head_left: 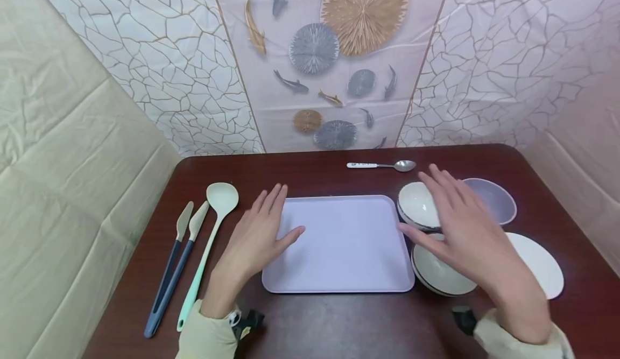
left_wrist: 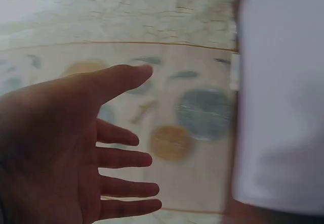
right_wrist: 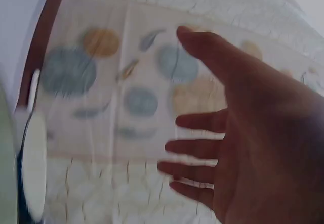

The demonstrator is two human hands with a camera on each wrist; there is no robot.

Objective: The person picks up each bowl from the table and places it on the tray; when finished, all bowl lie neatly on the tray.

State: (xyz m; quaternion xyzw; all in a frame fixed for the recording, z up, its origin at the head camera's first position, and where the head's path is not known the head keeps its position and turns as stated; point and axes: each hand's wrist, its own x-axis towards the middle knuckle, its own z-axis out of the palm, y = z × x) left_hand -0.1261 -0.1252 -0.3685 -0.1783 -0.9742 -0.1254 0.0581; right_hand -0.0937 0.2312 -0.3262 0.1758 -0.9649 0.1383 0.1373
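Over left edge of tray (head_left: 339, 246), left hand (head_left: 256, 238); over bowls (head_left: 415, 204) at right, right hand (head_left: 465, 230); room between, each grip wide.

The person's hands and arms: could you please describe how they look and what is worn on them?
The left hand and the right hand wear no gloves. Pale cream sleeves show on both arms. Small black pieces appear beside the sleeve edges; I cannot tell what they are.
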